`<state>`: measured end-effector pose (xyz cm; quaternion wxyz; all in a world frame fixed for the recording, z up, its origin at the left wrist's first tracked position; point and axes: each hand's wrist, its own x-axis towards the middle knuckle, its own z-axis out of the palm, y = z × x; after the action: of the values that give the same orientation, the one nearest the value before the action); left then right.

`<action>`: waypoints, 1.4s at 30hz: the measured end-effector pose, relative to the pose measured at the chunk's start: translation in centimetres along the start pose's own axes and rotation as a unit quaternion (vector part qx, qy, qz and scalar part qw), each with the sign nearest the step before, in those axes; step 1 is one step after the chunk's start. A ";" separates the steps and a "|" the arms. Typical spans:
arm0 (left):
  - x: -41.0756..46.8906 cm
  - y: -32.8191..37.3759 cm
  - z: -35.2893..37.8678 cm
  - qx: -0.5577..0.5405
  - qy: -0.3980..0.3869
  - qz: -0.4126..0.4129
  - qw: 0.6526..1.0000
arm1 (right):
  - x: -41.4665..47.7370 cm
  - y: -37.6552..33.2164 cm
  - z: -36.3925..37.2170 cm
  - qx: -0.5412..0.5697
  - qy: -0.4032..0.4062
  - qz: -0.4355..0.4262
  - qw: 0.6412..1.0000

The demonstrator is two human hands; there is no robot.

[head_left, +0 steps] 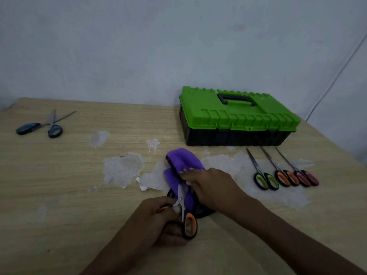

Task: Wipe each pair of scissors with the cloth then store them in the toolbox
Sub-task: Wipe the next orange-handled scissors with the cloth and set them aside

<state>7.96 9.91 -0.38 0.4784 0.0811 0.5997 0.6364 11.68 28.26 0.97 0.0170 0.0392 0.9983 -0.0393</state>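
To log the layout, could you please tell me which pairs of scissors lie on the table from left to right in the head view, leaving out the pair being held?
Blue-handled scissors → green-handled scissors → orange-handled scissors → red-handled scissors.

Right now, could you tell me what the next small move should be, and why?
Probably draw the purple cloth along the blades with the right hand. The left hand grips the orange-handled scissors by the handles, the blades sit inside the cloth, and the green toolbox is closed.
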 end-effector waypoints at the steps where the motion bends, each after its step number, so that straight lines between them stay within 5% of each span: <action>1: -0.2 -0.1 0.0 -0.002 0.002 -0.001 1.000 | 0.3 0.5 0.0 0.023 0.010 0.013 1.000; 6: -0.5 -0.4 0.1 -0.003 0.029 0.005 1.000 | -3.6 0.0 -1.2 0.115 0.018 -0.035 0.993; 13: -0.3 -0.2 0.1 0.012 0.032 0.004 0.999 | -2.5 -0.6 -0.3 0.032 0.036 0.021 0.999; 17: -0.4 0.0 0.0 0.009 0.024 0.006 1.000 | -4.2 -2.9 -0.7 0.095 -0.012 -0.057 0.994; 23: -0.2 0.1 0.0 0.008 0.021 -0.001 1.000 | -0.3 -1.5 -0.2 0.009 -0.010 -0.001 1.000; 28: 0.0 -0.3 -0.3 0.008 0.022 0.004 1.000 | -3.8 -3.0 -1.4 0.004 -0.060 -0.079 0.995; 32: 0.1 -0.3 0.0 -0.003 0.033 0.001 0.999 | -1.5 -1.9 -1.2 -0.038 -0.049 -0.015 0.998; 42: 0.0 -0.4 0.0 -0.002 0.034 0.014 0.999 | -1.0 -2.3 -0.9 0.022 -0.031 -0.019 0.999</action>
<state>8.16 9.86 -0.68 0.4489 0.0666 0.6132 0.6466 12.48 25.96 2.05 0.0468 0.0198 0.9967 -0.0628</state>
